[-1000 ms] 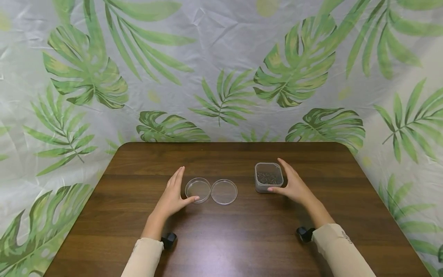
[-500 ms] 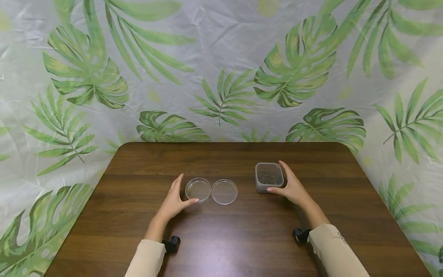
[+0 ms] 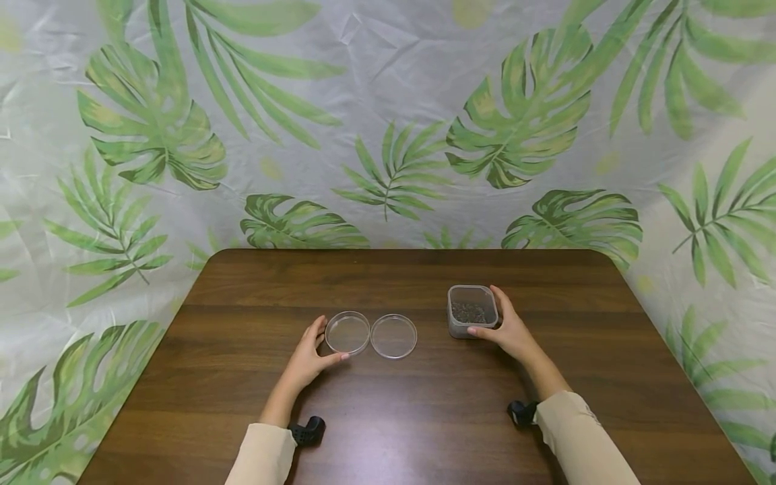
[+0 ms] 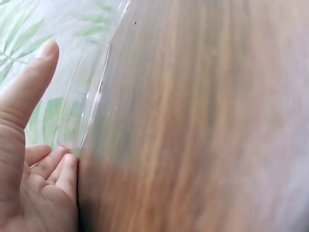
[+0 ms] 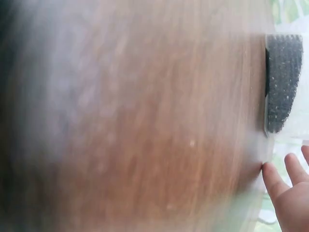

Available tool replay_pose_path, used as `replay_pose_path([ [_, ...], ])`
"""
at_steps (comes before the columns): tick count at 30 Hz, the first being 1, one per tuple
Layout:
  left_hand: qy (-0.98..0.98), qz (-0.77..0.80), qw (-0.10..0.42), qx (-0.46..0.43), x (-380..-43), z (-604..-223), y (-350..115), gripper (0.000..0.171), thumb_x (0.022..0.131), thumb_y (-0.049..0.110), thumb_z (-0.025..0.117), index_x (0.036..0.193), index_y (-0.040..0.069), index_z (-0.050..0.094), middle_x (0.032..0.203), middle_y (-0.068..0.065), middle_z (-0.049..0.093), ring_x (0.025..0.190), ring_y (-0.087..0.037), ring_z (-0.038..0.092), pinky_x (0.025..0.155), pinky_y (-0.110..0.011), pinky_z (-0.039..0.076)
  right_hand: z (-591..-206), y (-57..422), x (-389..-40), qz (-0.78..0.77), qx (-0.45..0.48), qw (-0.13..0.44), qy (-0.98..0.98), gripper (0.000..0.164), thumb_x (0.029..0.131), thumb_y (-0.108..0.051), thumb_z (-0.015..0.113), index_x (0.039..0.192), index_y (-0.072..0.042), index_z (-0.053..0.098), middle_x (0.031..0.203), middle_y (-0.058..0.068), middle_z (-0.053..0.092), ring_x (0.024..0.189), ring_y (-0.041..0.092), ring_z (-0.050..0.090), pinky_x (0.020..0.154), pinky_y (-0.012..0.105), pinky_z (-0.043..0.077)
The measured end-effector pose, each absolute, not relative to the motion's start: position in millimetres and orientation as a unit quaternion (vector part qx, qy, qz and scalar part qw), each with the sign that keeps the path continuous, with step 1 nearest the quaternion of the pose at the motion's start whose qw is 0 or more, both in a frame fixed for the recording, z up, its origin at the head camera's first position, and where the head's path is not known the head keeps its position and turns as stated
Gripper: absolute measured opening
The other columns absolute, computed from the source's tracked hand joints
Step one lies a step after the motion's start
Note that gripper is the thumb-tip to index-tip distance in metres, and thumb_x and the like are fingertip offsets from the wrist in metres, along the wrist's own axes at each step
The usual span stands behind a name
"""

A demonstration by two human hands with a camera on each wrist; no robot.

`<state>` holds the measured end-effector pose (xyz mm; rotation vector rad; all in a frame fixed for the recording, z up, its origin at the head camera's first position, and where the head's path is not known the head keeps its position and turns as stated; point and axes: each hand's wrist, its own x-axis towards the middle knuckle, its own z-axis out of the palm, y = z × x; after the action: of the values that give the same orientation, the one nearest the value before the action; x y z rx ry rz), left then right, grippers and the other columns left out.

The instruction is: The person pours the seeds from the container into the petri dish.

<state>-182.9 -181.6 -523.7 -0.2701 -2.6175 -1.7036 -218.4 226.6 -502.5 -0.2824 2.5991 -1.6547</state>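
A clear round petri dish [image 3: 347, 333] lies flat on the table, with its fellow, a second shallow clear round dish [image 3: 394, 336], touching it on the right. My left hand [image 3: 307, 360] is at the left dish's side, fingers by its left edge and thumb near its front rim. In the left wrist view, the fingertips [image 4: 67, 157] meet the dish edge while the thumb stands apart. A square clear plastic tub [image 3: 459, 329] holds dark, soil-like grains [image 3: 468, 312]. Around its right side is my right hand [image 3: 514, 331], thumb at the front; the right wrist view shows its fingers off the tub.
All of this stands on a dark brown wooden table [image 3: 388, 417] with rounded far corners. Behind it hangs a pale leaf-printed cloth [image 3: 388, 87]. Each wrist wears a black camera mount, such as the left mount [image 3: 307, 431] and right mount [image 3: 523, 413].
The left hand has lowered, and its fingers have come closer to the dish edge. The right hand has drawn in slightly toward the tub. Dishes and tub stay put.
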Motion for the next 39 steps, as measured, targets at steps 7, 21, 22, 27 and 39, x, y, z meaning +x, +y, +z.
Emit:
replay_pose_path([
  [7,-0.849,-0.522,0.016,-0.08,-182,-527,-180,0.09,0.067,0.016,0.08,0.136,-0.006,0.027,0.135,-0.024,0.033,0.12,-0.036,0.038,0.1,-0.04,0.032,-499,225,-218,-0.563,-0.093,0.038,0.821,0.099,0.075,-0.019,0.074,0.144,-0.008,0.004,0.141,0.026,0.021,0.127,0.04,0.021,0.097,0.058,0.024],
  [21,-0.869,-0.49,0.02,-0.067,-180,-527,-179,0.085,0.069,0.024,0.078,0.136,-0.001,0.033,0.134,-0.021,0.035,0.113,-0.037,0.046,0.096,-0.041,0.037,-483,215,-209,-0.619,-0.099,0.036,0.778,0.091,0.075,-0.006,0.072,0.14,0.001,0.007,0.139,0.03,0.018,0.127,0.043,0.018,0.098,0.057,0.024],
  [22,-0.87,-0.489,0.02,-0.067,-180,-527,-179,0.084,0.069,0.024,0.078,0.136,-0.001,0.033,0.134,-0.021,0.035,0.113,-0.037,0.046,0.096,-0.042,0.037,-484,215,-209,-0.623,-0.098,0.035,0.776,0.091,0.075,-0.005,0.072,0.14,0.001,0.008,0.139,0.03,0.018,0.127,0.043,0.018,0.098,0.058,0.024],
  [27,-0.871,-0.487,0.024,-0.067,-181,-528,-179,0.084,0.068,0.026,0.078,0.135,0.0,0.035,0.133,-0.02,0.036,0.113,-0.037,0.046,0.095,-0.043,0.037,-482,215,-209,-0.635,-0.088,0.029,0.767,0.088,0.075,-0.003,0.071,0.139,0.001,0.011,0.14,0.028,0.019,0.128,0.042,0.019,0.099,0.056,0.024],
  [39,-0.873,-0.482,0.026,-0.069,-181,-528,-179,0.083,0.069,0.025,0.078,0.135,0.001,0.036,0.132,-0.02,0.037,0.113,-0.037,0.046,0.096,-0.043,0.037,-494,218,-217,-0.63,-0.082,-0.001,0.772,0.089,0.073,-0.007,0.074,0.139,-0.005,0.015,0.14,0.021,0.024,0.13,0.034,0.017,0.101,0.054,0.02],
])
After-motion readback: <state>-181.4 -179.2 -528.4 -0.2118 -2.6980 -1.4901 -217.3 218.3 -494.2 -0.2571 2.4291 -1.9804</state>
